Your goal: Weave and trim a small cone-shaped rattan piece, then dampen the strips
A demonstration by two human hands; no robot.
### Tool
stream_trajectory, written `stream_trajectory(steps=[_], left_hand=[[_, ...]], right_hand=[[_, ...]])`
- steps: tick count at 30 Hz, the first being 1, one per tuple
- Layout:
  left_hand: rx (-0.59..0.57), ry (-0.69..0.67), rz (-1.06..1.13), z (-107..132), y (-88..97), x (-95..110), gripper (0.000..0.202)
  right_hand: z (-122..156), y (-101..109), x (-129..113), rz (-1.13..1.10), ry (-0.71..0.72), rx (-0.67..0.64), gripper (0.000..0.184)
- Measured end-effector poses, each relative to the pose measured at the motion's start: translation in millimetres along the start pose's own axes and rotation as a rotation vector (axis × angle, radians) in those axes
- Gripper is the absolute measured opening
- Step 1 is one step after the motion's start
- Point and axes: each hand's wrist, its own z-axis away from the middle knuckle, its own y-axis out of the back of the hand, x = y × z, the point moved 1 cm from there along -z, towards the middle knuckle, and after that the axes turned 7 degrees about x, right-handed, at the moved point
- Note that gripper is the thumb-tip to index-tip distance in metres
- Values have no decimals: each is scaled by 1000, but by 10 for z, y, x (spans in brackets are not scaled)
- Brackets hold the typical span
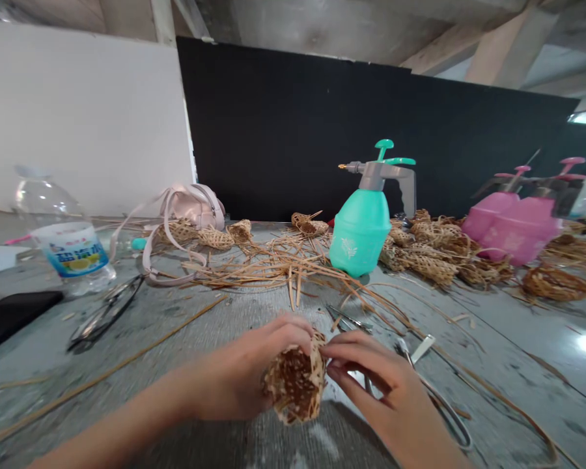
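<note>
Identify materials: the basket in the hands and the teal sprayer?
The small woven basket looks like split bamboo or similar dried plant strips, matte and unpainted, going by the fibrous tan strands. The teal pump sprayer looks like moulded plastic, smooth with a slight sheen; its nozzle tip looks brassy, probably metal.

Both arms are bare from the forearm down, with no cloth or cable on them. The left forearm (120, 417) is long and slim, and the wide lens stretches it toward the lower edge of the view. The right forearm (432, 446) is just as smooth and narrows into the wrist. The left hand (237, 371) is slender and smooth-skinned. The right hand (378, 384) matches it, with long, tapering fingers (356, 353). The nails are too small to make out clearly.
</note>
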Motion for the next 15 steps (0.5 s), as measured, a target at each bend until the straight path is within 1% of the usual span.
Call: stream_trajectory(steps=[3, 5, 6, 9, 10, 12, 15], left_hand=[[-7, 19, -21, 28, -53, -23, 55], [-22, 33, -16, 34, -59, -13, 57], [-26, 37, -15, 34, -56, -4, 62], [-19, 62, -20, 31, -36, 27, 87], [-15, 68, -28, 32, -31, 36, 91], [-22, 87, -43, 40, -26, 43, 86], [-17, 112, -9, 62, -31, 21, 71]], right_hand=[[27, -19, -35, 2, 39, 27, 23], [47, -34, -31, 12, 39, 32, 21], [56, -40, -24, 15, 35, 35, 18], [77, -53, -7, 6, 34, 51, 14], [81, -56, -5, -3, 40, 55, 15], [86, -63, -7, -9, 50, 64, 17], [94, -81, -10, -11, 43, 61, 17]])
